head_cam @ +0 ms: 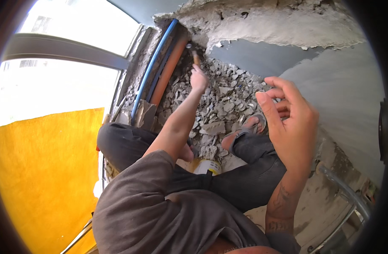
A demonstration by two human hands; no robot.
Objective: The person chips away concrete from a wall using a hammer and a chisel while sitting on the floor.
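My left hand (199, 79) reaches out over the rubble and is closed around the wooden handle of a hammer-like tool (196, 59). The tool's far end is blurred in the dark corner between the pipes and the wall, so its exact kind is unclear. Broken concrete and mortar rubble (224, 95) covers the floor beneath that hand. Nearer to me, my right hand (290, 127) is raised with nothing in it, its fingers loosely curled and the thumb apart from them.
An orange pipe (170, 70) and a blue pipe (154, 68) run along the window side. A partly stripped wall (276, 27) stands ahead. A white bucket (208, 167) sits between my legs. Metal tubing (343, 189) is at right, a yellow sheet (47, 171) at left.
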